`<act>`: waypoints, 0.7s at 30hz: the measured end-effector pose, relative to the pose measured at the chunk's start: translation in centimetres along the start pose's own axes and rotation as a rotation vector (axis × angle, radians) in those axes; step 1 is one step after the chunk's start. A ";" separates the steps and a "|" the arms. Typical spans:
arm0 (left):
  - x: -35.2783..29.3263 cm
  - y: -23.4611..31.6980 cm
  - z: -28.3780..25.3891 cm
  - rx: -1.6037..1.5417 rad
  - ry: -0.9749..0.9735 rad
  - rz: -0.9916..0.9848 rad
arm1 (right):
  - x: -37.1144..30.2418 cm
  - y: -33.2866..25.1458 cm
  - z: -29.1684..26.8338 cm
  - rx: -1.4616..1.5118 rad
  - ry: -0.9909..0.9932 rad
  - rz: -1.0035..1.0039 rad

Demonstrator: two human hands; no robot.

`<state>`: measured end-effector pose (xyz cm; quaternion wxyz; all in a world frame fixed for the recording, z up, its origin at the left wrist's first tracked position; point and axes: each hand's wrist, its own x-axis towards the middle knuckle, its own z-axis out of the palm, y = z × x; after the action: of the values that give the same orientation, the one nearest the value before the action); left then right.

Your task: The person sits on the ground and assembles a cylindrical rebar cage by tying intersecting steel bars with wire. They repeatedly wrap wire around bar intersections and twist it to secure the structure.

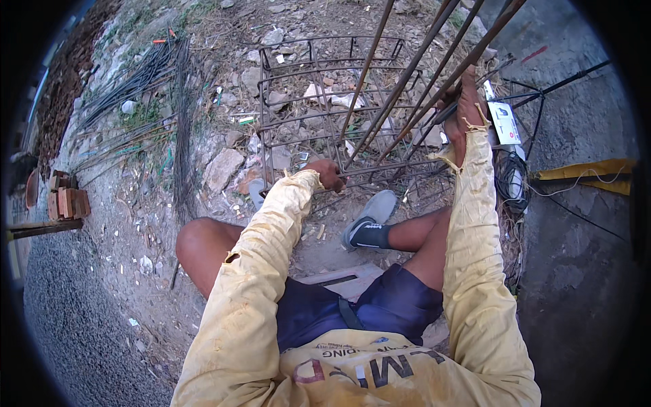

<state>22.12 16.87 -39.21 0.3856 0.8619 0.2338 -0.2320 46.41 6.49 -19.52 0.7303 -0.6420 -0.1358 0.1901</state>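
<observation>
Two hands: we're well apart, left hand [330, 175] curled at the near edge of the steel cage [325, 106], right hand [466, 103] high beside slanting rods [405, 76]; grips, we can't tell.
Steel cage: lying on the rubbly ground [152, 247] before us.

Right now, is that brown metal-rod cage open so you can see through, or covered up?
Open: pale grey, jagged stones show through the gaps in the brown, box-shaped metal-rod cage.
</observation>
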 end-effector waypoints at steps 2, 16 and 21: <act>0.4 1.3 -0.1 -0.060 -0.083 0.028 | 1.1 -0.3 -0.5 -0.005 0.002 0.018; 3.7 1.1 6.0 -0.063 -0.068 -0.087 | -2.5 3.7 -6.4 0.017 0.040 0.001; 4.5 -2.1 7.8 -0.070 0.008 -0.061 | -3.6 3.8 -5.1 -0.090 0.079 -0.024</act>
<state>22.66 13.09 -47.64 0.4073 0.8413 0.2695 -0.2318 45.12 0.74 -23.87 0.7077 -0.6794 -0.1232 0.1494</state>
